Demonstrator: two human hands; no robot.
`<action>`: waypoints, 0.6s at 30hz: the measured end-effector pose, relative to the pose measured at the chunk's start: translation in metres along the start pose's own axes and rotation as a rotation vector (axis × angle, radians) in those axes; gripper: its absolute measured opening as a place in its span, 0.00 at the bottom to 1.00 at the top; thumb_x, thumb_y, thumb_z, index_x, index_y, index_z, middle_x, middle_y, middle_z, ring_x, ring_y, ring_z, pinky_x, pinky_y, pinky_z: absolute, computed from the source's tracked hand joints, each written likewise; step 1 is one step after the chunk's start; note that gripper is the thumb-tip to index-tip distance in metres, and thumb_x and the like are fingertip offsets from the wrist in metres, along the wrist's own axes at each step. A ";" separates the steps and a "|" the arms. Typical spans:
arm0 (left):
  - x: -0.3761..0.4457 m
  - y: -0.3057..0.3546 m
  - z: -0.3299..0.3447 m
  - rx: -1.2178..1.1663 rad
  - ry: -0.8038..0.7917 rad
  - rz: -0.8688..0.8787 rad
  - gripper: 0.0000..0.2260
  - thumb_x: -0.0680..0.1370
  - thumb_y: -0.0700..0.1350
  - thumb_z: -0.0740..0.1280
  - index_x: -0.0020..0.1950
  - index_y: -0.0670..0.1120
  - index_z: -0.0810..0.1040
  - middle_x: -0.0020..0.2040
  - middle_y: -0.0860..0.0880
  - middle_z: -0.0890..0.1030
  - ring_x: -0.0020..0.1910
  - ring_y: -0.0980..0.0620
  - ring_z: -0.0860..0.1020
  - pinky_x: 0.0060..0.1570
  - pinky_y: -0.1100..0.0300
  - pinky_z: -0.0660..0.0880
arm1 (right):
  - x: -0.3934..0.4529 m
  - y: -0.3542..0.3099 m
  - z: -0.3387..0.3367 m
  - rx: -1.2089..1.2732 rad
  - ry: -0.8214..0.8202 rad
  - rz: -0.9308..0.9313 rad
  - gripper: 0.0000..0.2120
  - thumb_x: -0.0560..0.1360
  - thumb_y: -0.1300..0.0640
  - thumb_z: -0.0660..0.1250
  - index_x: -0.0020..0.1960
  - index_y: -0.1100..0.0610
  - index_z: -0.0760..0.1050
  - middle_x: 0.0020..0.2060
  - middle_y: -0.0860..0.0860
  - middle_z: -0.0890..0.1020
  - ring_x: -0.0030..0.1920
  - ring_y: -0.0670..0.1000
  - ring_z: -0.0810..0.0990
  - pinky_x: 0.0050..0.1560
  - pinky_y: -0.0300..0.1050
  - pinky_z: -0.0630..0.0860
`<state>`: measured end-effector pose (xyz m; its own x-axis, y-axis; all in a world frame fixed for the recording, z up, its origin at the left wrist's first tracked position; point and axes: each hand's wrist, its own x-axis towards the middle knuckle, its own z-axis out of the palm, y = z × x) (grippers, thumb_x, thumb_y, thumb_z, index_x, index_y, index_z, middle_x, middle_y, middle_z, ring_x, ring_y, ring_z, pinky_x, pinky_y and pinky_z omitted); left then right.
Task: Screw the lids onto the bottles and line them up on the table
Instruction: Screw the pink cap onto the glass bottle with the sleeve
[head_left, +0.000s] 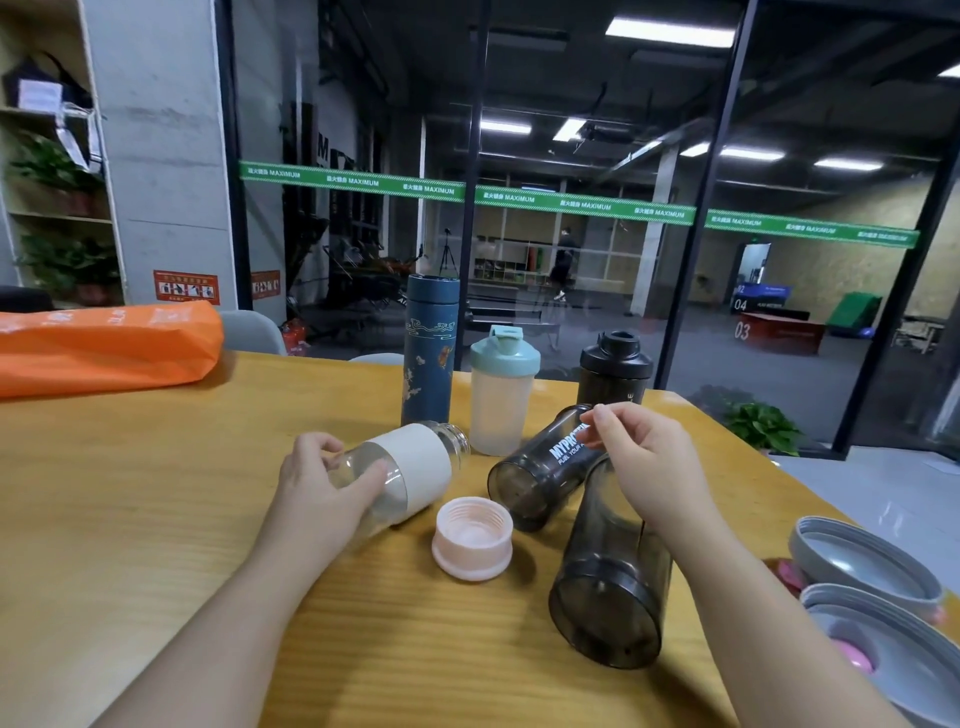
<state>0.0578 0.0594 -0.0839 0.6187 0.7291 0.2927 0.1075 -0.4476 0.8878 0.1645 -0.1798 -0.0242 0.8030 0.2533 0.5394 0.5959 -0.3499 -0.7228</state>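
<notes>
Left hand (324, 480) wraps round the base end of the clear glass bottle (400, 475), which lies on its side on the table (156, 493) with its open neck pointing far and right, fingers curled over the top and thumb across the glass. Right hand (649, 457) hovers over the two smoky grey bottles, fingers loosely bent and gripping nothing, fingertips just above the lettered grey bottle (540, 462), also lying down. The bigger grey bottle (613, 566) lies beside it, base toward the camera, under the right wrist. Between the hands, near the glass bottle, sits the pink lid (472, 538), threads up, touched by neither hand. That glass one looks heavy for its size, smooth and breakable; the white sleeve round its middle should give the surest hold. The grey ones look like light, stiff plastic and easy to roll. At the far edge three capped bottles stand in a row already: blue flask (428, 348), pale shaker (501, 395), black shaker (615, 371). Grey lids (862, 561) wait stacked at the near right.
</notes>
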 end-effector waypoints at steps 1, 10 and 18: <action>0.001 -0.001 0.000 -0.033 -0.002 -0.005 0.16 0.74 0.51 0.69 0.56 0.51 0.66 0.59 0.48 0.70 0.52 0.46 0.74 0.40 0.56 0.69 | 0.000 0.000 0.000 -0.012 -0.005 -0.007 0.10 0.80 0.53 0.59 0.43 0.48 0.77 0.38 0.44 0.82 0.43 0.49 0.81 0.45 0.46 0.78; 0.003 -0.002 -0.001 -0.080 0.021 -0.037 0.10 0.78 0.49 0.61 0.59 0.53 0.66 0.60 0.49 0.62 0.41 0.56 0.71 0.45 0.56 0.67 | -0.003 -0.023 0.007 -0.255 -0.403 -0.143 0.11 0.76 0.49 0.66 0.57 0.48 0.77 0.48 0.41 0.81 0.50 0.40 0.79 0.51 0.38 0.76; 0.010 -0.018 -0.003 -0.005 -0.107 -0.008 0.40 0.65 0.48 0.79 0.69 0.53 0.59 0.69 0.45 0.60 0.60 0.46 0.70 0.59 0.56 0.68 | 0.001 -0.066 0.044 -0.874 -0.948 -0.197 0.36 0.71 0.47 0.71 0.73 0.43 0.58 0.63 0.51 0.72 0.63 0.52 0.68 0.56 0.49 0.70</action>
<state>0.0601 0.0760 -0.0956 0.6976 0.6730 0.2457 0.1093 -0.4389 0.8919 0.1258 -0.1170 0.0048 0.6080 0.7758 -0.1687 0.7910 -0.6102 0.0446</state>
